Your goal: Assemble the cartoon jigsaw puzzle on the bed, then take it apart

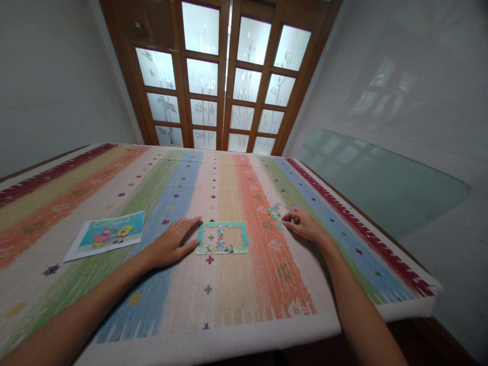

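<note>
My loosely spread left hand (173,245) should lightly steady the rectangular teal cardboard puzzle (221,238); right hand (301,223), at small teal cardboard pieces (273,211), grasp can't tell, best picks singly.

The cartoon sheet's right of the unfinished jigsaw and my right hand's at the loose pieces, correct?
Not quite: the head view shows the white paper sheet with the cartoon print left of the rectangular, unfinished jigsaw. Your right hand is indeed at the small loose teal pieces.
</note>
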